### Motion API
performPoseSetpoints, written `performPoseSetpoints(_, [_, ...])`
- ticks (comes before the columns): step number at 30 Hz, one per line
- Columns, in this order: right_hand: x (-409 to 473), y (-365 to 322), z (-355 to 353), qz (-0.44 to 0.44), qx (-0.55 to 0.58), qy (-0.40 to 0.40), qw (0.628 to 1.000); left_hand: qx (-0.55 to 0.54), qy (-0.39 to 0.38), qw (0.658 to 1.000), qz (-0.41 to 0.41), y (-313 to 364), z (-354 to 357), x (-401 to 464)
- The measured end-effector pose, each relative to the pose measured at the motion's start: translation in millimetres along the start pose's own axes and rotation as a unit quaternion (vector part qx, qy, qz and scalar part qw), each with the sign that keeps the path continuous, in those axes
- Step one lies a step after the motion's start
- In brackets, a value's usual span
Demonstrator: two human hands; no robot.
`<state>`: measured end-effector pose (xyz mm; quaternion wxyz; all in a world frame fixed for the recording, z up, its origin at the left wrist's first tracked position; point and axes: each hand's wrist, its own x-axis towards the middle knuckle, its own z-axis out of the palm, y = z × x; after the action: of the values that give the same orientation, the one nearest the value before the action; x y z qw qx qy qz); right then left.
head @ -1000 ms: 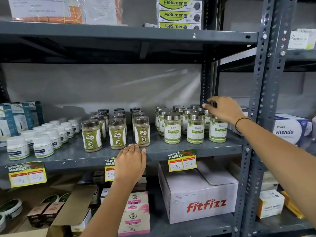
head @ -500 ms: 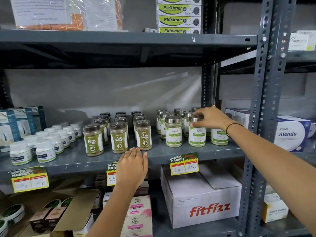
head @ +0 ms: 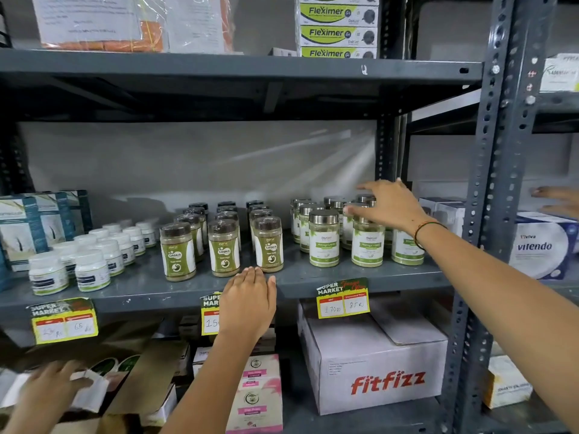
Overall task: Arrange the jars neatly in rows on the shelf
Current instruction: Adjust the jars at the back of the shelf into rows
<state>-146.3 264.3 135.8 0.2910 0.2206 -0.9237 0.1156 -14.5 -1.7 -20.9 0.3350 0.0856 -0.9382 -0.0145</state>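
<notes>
Green-label jars with silver lids (head: 324,242) stand in rows at the right of the grey metal shelf (head: 141,288). My right hand (head: 388,205) hovers over the lids of the middle and back jars, fingers spread, holding nothing. It hides part of the back jars. Brown-lidded jars of green powder (head: 224,250) form three rows at the shelf's middle. My left hand (head: 247,303) lies flat on the shelf's front edge just below them, fingers straight, empty. Small white jars (head: 91,270) are lined up at the left.
A grey upright post (head: 498,183) stands right of the silver-lidded jars, with a vitendo box (head: 539,245) beyond it. Blue boxes (head: 31,227) sit far left. Below are a fitfizz carton (head: 376,364) and pink boxes (head: 260,389). Another person's hands show at bottom left (head: 47,386) and far right (head: 557,202).
My right hand let go of the front silver-lidded jar's lid and lifted back over the rear jars, fingers spread. My left hand stayed on the shelf edge. Another person's hands came into view.
</notes>
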Motion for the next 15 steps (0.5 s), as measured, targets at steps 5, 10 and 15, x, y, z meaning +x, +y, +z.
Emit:
performPoseSetpoints(5, [3.5,-62.9,-1.9,-0.08,0.083,0.051,0.992,0.005,-0.013,1.0,-0.003,1.0,-2.9,0.8])
performPoseSetpoints(10, [7.1,-131.8,20.3,-0.161,0.113,-0.066,0.978,-0.007,-0.025,1.0,-0.004,0.7,-5.5,3.4])
performPoseSetpoints(15, [13.9,-156.3,45.6,-0.154,0.087,-0.146,0.973,-0.023,-0.034,0.999,-0.012,1.6,-6.5,4.7])
